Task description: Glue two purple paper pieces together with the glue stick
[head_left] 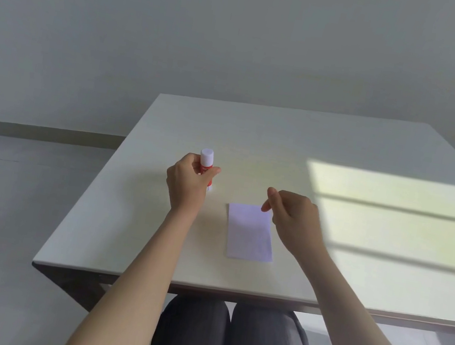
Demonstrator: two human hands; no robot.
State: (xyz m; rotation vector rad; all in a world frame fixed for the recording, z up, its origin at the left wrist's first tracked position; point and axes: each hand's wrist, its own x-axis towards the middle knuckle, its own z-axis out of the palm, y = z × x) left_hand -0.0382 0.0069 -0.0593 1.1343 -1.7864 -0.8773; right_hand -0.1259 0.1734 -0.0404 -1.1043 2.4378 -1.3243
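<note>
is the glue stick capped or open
Capped: the white cap sits on top of the upright glue stick, gripped by the left hand.

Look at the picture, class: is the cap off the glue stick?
No, the white cap still sits on top of the glue stick, which the left hand holds upright on the table.

Left hand (187,179) mid-frame, forearm reaching in from bottom, fingers curled in a closed grip. Right hand (293,213) centre-right, motion-blurred, fingers loosely bent, thumb and forefinger nearly pinched.
</note>
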